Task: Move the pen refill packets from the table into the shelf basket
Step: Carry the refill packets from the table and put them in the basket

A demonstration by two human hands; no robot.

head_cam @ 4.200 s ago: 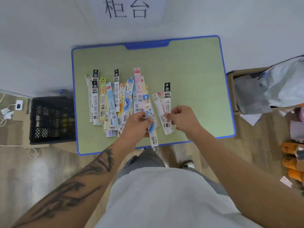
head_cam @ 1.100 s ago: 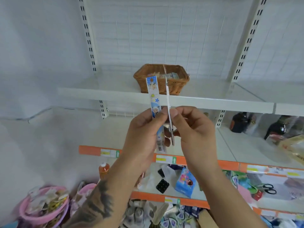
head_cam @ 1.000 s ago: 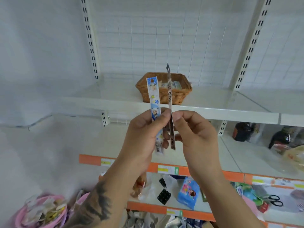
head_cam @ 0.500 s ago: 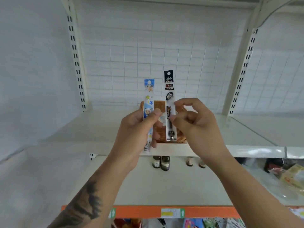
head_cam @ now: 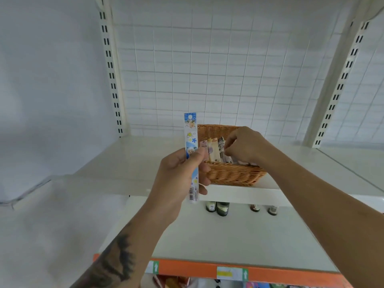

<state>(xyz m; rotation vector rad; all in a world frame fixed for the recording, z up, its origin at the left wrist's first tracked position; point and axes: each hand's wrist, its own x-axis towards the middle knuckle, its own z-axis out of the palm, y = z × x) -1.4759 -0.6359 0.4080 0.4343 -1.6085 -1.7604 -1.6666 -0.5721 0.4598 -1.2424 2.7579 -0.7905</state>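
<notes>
Since half a second ago my right hand [head_cam: 244, 145] has gone from holding the black-topped packet upright in front of the basket [head_cam: 234, 175] to reaching down inside it. That black-topped packet [head_cam: 220, 142] now sits in the basket, leaning among the other packets [head_cam: 212, 150] already there. Right fingers are curled over it at the basket's middle; they look pinched on its upper end, but contact is partly hidden by my knuckles. My left hand [head_cam: 179, 173] has barely moved: just left of the basket, at its front-left corner, thumb and fingers clamped on the lower half of the blue cartoon packet [head_cam: 191, 154]. That packet stands upright, top end above the basket rim, barcode end poking out below my fingers. Not in the basket yet. Basket sits on the white shelf [head_cam: 239, 191], near its front edge. Below the basket, under the shelf lip, a few small bottles [head_cam: 217, 208] stand on the next shelf down. Lower still, an orange price strip [head_cam: 199, 269] runs along that shelf's front edge.
</notes>
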